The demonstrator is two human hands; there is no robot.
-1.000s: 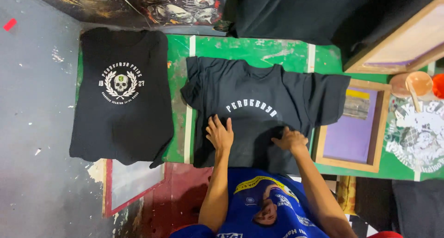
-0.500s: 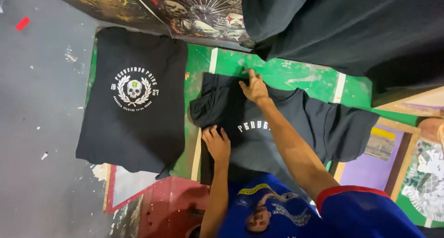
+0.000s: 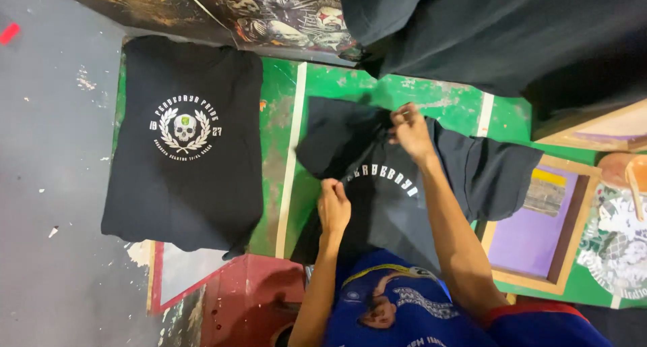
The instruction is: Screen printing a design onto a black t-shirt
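1. I look down on a green bench (image 3: pixel 337 84) with pale painted lines and worn patches; grey floor (image 3: pixel 47 185) runs along its left side, and a dark poster with skulls (image 3: pixel 269 13) sits at the far edge.
2. Containers: I see none that hold anything; the nearest to one is a wooden frame with a purple panel (image 3: pixel 532 232) at the right, partly covered by a sleeve of the shirt I am handling.
3. The black T-shirt (image 3: pixel 377 205) lies spread on the bench in front of me, white curved lettering across it; its upper part is rumpled and lifted.
4. My right hand (image 3: pixel 410 132) is closed in a pinch on the cloth near the collar; my left hand (image 3: pixel 334 209) is curled shut on the cloth at the shirt's left side.
5. A second black T-shirt with a skull and wreath print (image 3: pixel 185 138) lies flat to the left, well apart from my hands.
6. A heap of black cloth (image 3: pixel 512 37) hangs over the far right and hides the bench there; a red box edge (image 3: pixel 249 293) sits near my left arm.
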